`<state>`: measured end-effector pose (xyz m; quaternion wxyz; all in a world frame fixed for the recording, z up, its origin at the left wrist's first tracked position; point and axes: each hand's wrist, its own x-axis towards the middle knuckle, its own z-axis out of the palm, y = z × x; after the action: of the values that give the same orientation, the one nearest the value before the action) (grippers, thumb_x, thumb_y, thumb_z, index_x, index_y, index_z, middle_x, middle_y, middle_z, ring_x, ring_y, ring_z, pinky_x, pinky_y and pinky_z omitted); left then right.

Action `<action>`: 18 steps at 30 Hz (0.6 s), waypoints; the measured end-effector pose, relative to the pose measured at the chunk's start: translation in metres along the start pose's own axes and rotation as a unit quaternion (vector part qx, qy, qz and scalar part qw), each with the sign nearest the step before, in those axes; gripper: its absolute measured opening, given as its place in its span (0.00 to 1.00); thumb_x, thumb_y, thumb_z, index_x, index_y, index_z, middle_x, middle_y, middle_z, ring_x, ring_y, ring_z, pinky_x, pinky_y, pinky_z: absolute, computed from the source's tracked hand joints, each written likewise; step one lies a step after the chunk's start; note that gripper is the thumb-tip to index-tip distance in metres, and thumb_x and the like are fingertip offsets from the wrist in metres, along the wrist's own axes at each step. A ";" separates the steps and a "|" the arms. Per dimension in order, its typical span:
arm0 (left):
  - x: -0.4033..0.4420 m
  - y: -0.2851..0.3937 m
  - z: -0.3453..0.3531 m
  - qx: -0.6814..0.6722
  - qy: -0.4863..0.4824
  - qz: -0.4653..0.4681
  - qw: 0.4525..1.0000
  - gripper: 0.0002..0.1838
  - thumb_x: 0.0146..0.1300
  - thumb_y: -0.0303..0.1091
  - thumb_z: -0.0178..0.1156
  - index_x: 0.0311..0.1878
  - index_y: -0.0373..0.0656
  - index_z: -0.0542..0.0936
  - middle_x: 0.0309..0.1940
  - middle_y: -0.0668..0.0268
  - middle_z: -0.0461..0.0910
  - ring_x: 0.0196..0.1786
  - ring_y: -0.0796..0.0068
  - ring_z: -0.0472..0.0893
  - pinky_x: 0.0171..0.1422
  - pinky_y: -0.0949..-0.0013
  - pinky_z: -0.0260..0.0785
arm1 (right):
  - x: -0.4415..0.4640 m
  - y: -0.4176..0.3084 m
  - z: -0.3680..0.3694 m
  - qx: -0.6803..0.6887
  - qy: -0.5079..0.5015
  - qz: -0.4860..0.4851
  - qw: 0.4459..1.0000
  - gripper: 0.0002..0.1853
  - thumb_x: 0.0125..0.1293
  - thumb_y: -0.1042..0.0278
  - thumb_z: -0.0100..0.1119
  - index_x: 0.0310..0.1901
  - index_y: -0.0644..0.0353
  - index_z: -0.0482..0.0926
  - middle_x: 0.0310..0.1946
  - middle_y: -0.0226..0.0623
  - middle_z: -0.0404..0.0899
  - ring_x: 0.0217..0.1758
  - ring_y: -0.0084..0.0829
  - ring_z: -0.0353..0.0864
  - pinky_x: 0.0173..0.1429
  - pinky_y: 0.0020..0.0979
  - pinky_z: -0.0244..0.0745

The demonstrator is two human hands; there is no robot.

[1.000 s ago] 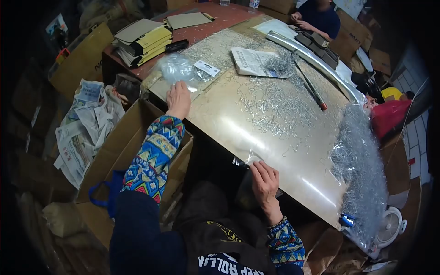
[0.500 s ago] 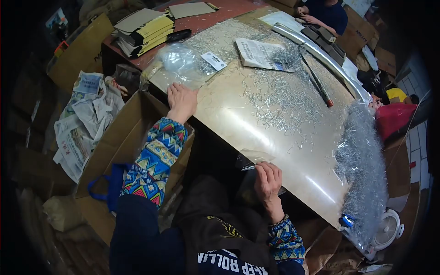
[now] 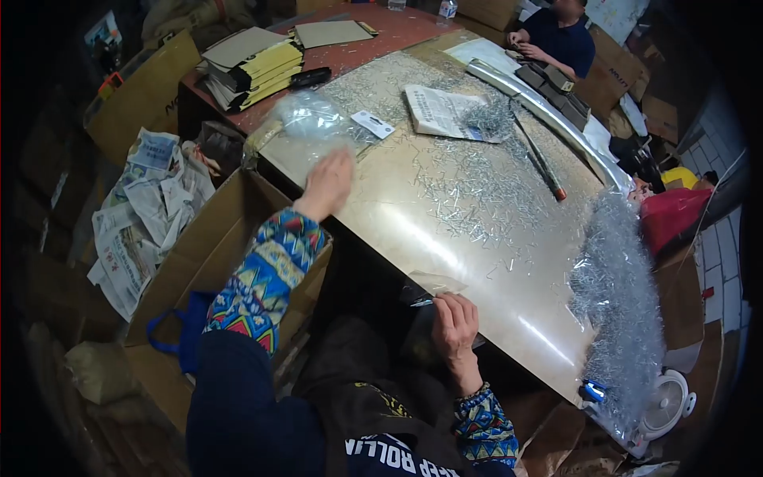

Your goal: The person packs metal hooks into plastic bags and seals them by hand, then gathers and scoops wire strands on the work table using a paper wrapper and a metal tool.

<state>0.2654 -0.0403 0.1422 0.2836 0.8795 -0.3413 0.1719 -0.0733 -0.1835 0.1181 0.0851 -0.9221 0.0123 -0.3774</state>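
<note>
My left hand (image 3: pixel 327 183) is over the table's left edge, a little blurred, fingers stretched out with nothing visible in them. Just beyond it is a heap of clear plastic bags (image 3: pixel 308 115), with a white card (image 3: pixel 372 125) beside them. At the front edge, my right hand (image 3: pixel 455 324) is closed on a small clear plastic bag (image 3: pixel 435 281). Some thin shiny metal pieces (image 3: pixel 421 302) show at the bag, below the edge. Many bent metal wire pieces (image 3: pixel 477 199) lie scattered across the tabletop.
Folded newspaper (image 3: pixel 441 111) and a dark rod with a red tip (image 3: pixel 548 171) lie farther back. A large pile of metal pieces (image 3: pixel 616 310) covers the right side. An open cardboard box (image 3: pixel 191 278) stands at the left. Another person (image 3: pixel 556 40) sits across the table.
My left hand has lifted and shifted slightly right and toward me, away from the plastic bags. My right hand stays at the front edge, still closed on the bag. The view has shifted slightly.
</note>
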 end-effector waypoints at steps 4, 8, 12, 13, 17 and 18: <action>-0.029 -0.009 -0.019 0.127 -0.044 0.114 0.984 0.08 0.63 0.29 0.53 0.40 0.35 0.77 0.45 0.50 0.81 0.52 0.51 0.79 0.60 0.56 0.70 | 0.003 -0.001 -0.002 0.000 -0.008 0.001 1.000 0.11 0.56 0.78 0.62 0.42 0.60 0.81 0.42 0.35 0.82 0.48 0.35 0.81 0.54 0.39 0.76; -0.027 -0.014 -0.030 0.136 -0.038 0.061 0.988 0.05 0.60 0.27 0.54 0.35 0.35 0.75 0.38 0.52 0.80 0.45 0.51 0.80 0.52 0.54 0.72 | 0.002 -0.001 -0.001 -0.002 -0.001 0.000 1.000 0.11 0.55 0.78 0.62 0.41 0.61 0.81 0.42 0.35 0.82 0.48 0.35 0.82 0.54 0.39 0.76; -0.006 -0.002 -0.027 0.269 -0.094 0.000 0.959 0.09 0.61 0.27 0.51 0.39 0.33 0.78 0.42 0.53 0.79 0.52 0.52 0.76 0.57 0.52 0.68 | 0.001 -0.001 0.000 -0.003 0.002 0.000 1.000 0.10 0.55 0.78 0.62 0.41 0.61 0.81 0.42 0.35 0.82 0.48 0.34 0.81 0.54 0.38 0.76; 0.001 0.003 -0.027 0.294 -0.131 -0.030 0.946 0.10 0.62 0.27 0.51 0.41 0.32 0.78 0.46 0.51 0.78 0.55 0.51 0.75 0.60 0.51 0.67 | 0.001 -0.001 0.000 -0.003 0.001 -0.001 1.000 0.10 0.56 0.78 0.62 0.41 0.60 0.81 0.42 0.35 0.82 0.48 0.34 0.81 0.54 0.38 0.75; 0.019 -0.023 0.015 0.155 0.144 -0.104 0.972 0.14 0.62 0.26 0.51 0.49 0.29 0.76 0.61 0.42 0.71 0.69 0.42 0.64 0.70 0.50 0.60 | 0.001 0.000 -0.001 -0.006 0.000 -0.004 1.000 0.11 0.56 0.77 0.62 0.42 0.60 0.80 0.42 0.34 0.81 0.49 0.34 0.81 0.55 0.37 0.75; 0.020 -0.027 0.013 0.180 0.091 -0.046 0.978 0.14 0.62 0.26 0.50 0.48 0.29 0.76 0.62 0.41 0.69 0.69 0.42 0.64 0.71 0.51 0.60 | 0.001 -0.001 -0.001 -0.006 -0.001 -0.004 1.000 0.11 0.56 0.77 0.62 0.42 0.60 0.80 0.42 0.34 0.81 0.49 0.34 0.81 0.55 0.37 0.75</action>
<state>0.2993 -0.0421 0.1315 0.1588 0.9115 -0.2363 0.2968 -0.0735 -0.1831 0.1194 0.0779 -0.9228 0.0110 -0.3771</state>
